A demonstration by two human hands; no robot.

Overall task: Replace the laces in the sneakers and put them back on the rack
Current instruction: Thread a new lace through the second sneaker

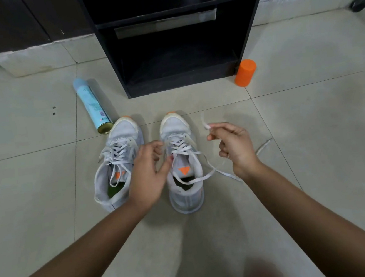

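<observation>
Right hand (pixel 234 146) pinching the loose lace (pixel 206 176) end, just right of the right sneaker (pixel 176 125). Left hand (pixel 149 176) nearer, fingers curling on its eyelet edge. Sneaker lying on the floor, toe pointing at the rack (pixel 181 79); left sneaker (pixel 124 131) sitting beside.

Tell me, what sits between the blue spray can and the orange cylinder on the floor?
The foot of the black rack stands between the blue spray can and the orange cylinder, as the head view shows.
</observation>
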